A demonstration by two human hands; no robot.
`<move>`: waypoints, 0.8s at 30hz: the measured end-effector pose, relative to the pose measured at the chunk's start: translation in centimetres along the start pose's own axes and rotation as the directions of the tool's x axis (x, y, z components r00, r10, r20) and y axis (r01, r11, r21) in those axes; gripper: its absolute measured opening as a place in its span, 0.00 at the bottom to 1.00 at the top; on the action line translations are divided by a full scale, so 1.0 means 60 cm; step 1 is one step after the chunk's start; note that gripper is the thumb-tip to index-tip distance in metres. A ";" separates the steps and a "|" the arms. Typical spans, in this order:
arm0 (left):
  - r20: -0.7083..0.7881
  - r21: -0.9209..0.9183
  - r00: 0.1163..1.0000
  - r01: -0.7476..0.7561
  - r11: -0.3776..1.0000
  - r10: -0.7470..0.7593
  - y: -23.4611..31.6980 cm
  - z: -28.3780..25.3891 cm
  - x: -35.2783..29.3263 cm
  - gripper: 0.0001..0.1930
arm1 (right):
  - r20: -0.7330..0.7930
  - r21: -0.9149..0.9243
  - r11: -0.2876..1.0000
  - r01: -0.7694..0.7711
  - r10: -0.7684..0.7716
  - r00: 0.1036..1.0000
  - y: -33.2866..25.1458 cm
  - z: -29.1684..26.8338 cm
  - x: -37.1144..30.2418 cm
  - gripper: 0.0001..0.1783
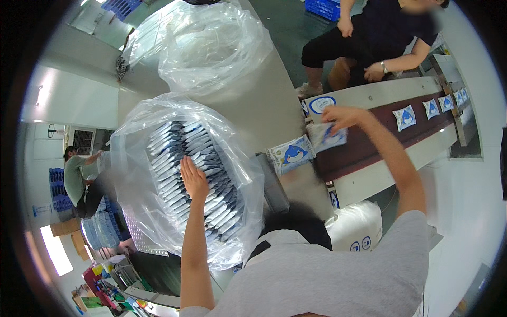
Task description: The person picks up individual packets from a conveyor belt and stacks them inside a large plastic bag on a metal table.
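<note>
My left hand (194, 178) lies flat, fingers stretched out, on rows of small white and blue packets (216, 203) standing on edge. Those rows fill a big clear plastic bag (244, 179) whose mouth is spread wide. Over the near end of the conveyor, my right hand (342, 117) is closed on a packet (326, 138), slightly smeared by motion. Just left of it, another packet (290, 154) printed with a blue cartoon whale lies flat on the metal table, touching or nearly touching the held one.
More packets (405, 117) lie spaced along the brown conveyor belt (364, 150) to the right. Another clear bag (211, 47) sits at the table's far end. A grey block (273, 185) stands beside the filled bag. One person (369, 42) sits beyond the conveyor; another (79, 174) stands far left.
</note>
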State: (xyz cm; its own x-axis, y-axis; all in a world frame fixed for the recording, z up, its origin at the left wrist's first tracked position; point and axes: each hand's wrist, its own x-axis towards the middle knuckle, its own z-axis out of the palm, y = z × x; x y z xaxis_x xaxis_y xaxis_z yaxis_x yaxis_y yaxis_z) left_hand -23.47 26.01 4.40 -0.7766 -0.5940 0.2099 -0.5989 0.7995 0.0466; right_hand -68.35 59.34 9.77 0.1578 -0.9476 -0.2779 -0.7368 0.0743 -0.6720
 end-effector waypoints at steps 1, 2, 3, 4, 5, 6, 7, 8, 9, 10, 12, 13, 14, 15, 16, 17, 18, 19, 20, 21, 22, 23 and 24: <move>0.006 0.003 1.000 0.014 1.000 -0.014 0.007 -0.001 0.001 0.25 | 0.144 0.037 0.975 0.221 -0.224 0.964 -0.020 0.012 0.071 0.20; 0.009 0.010 0.999 0.031 0.999 -0.031 0.007 -0.003 0.002 0.25 | 0.309 0.154 0.988 0.022 -0.069 0.949 -0.035 0.052 0.129 0.24; -0.005 0.010 1.000 0.020 1.000 -0.020 0.002 0.000 0.002 0.26 | 0.395 0.081 0.991 -0.106 0.066 0.917 -0.048 0.091 0.181 0.30; -0.007 -0.005 1.000 0.015 1.000 -0.015 0.005 0.001 0.005 0.26 | 0.465 -0.002 0.973 -0.233 0.207 0.861 -0.051 0.130 0.212 0.35; 0.013 -0.023 1.000 0.028 0.999 -0.028 0.011 0.003 0.011 0.26 | 0.360 0.073 0.971 -0.229 0.189 0.913 -0.034 0.170 0.217 0.40; 0.031 -0.041 0.999 0.039 0.998 -0.038 0.018 0.004 0.019 0.27 | 0.246 0.148 0.965 -0.215 0.174 0.954 -0.010 0.207 0.212 0.44; 0.035 -0.020 0.999 0.038 0.999 -0.037 0.019 0.005 0.020 0.27 | 0.134 0.217 0.960 -0.180 0.153 0.979 -0.008 0.227 0.216 0.48; 0.044 -0.008 0.998 0.046 0.999 -0.045 0.004 -0.001 0.007 0.27 | 0.176 0.047 0.965 -0.259 0.247 0.953 -0.051 0.229 0.226 0.50; 0.052 0.004 0.997 0.065 0.998 -0.065 -0.011 -0.004 -0.011 0.27 | 0.201 -0.124 0.938 -0.325 0.344 0.917 -0.118 0.220 0.216 0.52; 0.045 0.000 0.997 0.066 0.998 -0.066 -0.013 -0.005 -0.011 0.27 | 0.181 -0.300 0.868 -0.395 0.458 0.870 -0.168 0.215 0.200 0.54; 0.019 -0.033 0.997 0.073 0.997 -0.072 -0.008 -0.008 -0.008 0.28 | -0.076 -0.424 0.805 -0.415 0.425 0.902 -0.212 0.274 0.148 0.53; 0.020 -0.048 0.997 0.079 0.996 -0.078 -0.005 -0.007 -0.005 0.28 | -0.243 -0.468 0.783 -0.410 0.332 0.912 -0.236 0.300 0.122 0.51; 0.028 -0.062 0.996 0.084 0.994 -0.083 0.000 -0.008 -0.003 0.28 | -0.392 -0.504 0.762 -0.407 0.218 0.894 -0.255 0.316 0.100 0.50; 0.046 -0.088 0.994 0.106 0.990 -0.102 0.017 -0.017 0.007 0.26 | -0.301 -0.376 0.798 -0.471 0.376 0.876 -0.257 0.312 0.090 0.49; 0.019 -0.064 0.996 0.092 0.994 -0.091 0.009 -0.013 0.005 0.26 | -0.188 -0.252 0.810 -0.530 0.496 0.848 -0.262 0.301 0.095 0.49; 0.020 -0.076 0.995 0.094 0.993 -0.093 0.007 -0.014 0.005 0.26 | -0.056 -0.127 0.790 -0.600 0.598 0.800 -0.265 0.294 0.098 0.48; 0.021 -0.088 0.995 0.096 0.991 -0.095 0.007 -0.014 0.005 0.26 | -0.159 0.019 0.726 -0.688 0.681 0.714 -0.269 0.287 0.096 0.48; 0.046 -0.103 0.993 0.111 0.988 -0.107 0.006 -0.018 0.006 0.27 | -0.247 0.177 0.650 -0.739 0.756 0.606 -0.273 0.273 0.092 0.47; 0.038 -0.097 0.994 0.103 0.990 -0.100 0.001 -0.016 0.001 0.27 | -0.304 0.338 0.570 -0.749 0.819 0.486 -0.286 0.249 0.098 0.47; 0.005 -0.117 0.994 0.110 0.987 -0.110 -0.004 -0.014 -0.002 0.27 | -0.415 0.509 0.671 -0.539 0.741 0.528 -0.301 0.221 0.101 0.46; -0.027 -0.146 0.994 0.104 0.984 -0.110 -0.001 -0.011 0.001 0.26 | -0.529 0.629 0.722 -0.287 0.669 0.523 -0.317 0.193 0.100 0.46; -0.045 -0.167 0.993 0.100 0.981 -0.109 0.003 -0.013 0.003 0.26 | -0.603 0.651 0.755 -0.082 0.580 0.547 -0.324 0.170 0.116 0.45; -0.063 -0.187 0.992 0.096 0.978 -0.109 0.005 -0.017 0.005 0.26 | -0.662 0.566 0.824 0.003 0.453 0.597 -0.336 0.149 0.131 0.45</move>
State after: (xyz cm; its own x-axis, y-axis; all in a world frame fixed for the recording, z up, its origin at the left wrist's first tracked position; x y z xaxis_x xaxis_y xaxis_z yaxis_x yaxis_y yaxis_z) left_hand -23.67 26.14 5.49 -0.6927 -0.6708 0.2649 -0.6232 0.7416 0.2482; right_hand -46.39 53.19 14.97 -0.6746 -0.7380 -0.0160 -0.2344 0.2348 -0.9434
